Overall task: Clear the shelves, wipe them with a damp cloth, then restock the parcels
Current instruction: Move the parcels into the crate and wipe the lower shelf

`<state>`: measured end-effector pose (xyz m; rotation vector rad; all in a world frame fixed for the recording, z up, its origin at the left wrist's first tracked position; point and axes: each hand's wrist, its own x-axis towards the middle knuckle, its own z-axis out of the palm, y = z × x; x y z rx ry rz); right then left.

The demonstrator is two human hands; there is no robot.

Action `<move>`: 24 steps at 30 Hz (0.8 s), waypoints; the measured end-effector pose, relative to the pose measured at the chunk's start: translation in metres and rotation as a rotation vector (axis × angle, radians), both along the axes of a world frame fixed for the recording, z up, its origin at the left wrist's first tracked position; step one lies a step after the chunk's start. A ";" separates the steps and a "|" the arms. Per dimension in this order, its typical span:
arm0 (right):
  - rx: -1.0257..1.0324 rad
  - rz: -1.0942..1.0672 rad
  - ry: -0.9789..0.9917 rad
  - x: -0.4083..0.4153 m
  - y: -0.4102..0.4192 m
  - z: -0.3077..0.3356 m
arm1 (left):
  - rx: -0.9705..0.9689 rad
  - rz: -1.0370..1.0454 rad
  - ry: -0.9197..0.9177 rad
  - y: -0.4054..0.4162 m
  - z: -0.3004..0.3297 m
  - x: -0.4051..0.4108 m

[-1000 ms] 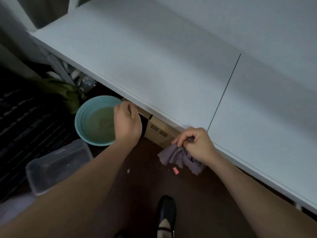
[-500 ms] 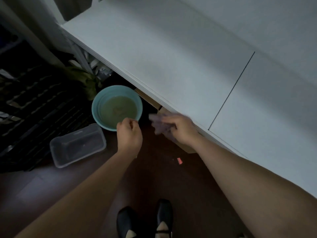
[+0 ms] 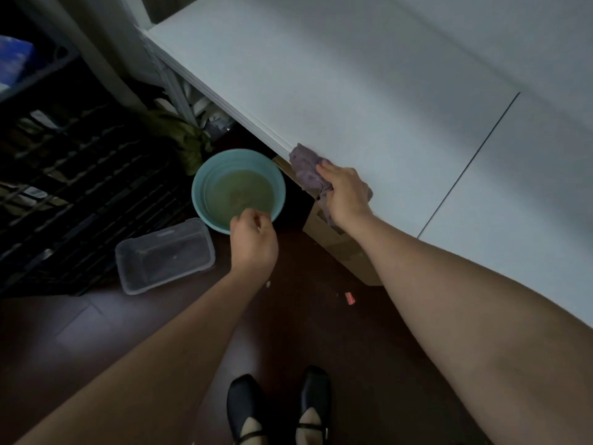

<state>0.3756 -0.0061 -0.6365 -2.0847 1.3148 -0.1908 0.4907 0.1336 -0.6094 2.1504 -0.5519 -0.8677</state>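
cloth lands on the shelf edge

the right hand point(image 3: 345, 195) has swung the purple cloth point(image 3: 306, 170) up from below the board and now grips it bunched against the near edge of the white shelf point(image 3: 369, 101); half a second ago it was a blur under the lip, a second ago hanging lower by the cardboard box point(image 3: 337, 242); the left hand point(image 3: 253, 244) hovers clenched, holding nothing, just near of the teal basin point(image 3: 205, 194) of murky water on the floor (it has drifted back from the rim); the clear plastic tub point(image 3: 163, 255) sits left of it; the shelf top shows no parcels, so clearing looks done here and wiping looks to be starting; restocking is still to come
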 end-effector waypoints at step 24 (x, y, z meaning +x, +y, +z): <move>1.100 -0.627 -0.442 0.025 0.121 0.138 | 0.419 0.067 0.410 0.047 0.122 0.047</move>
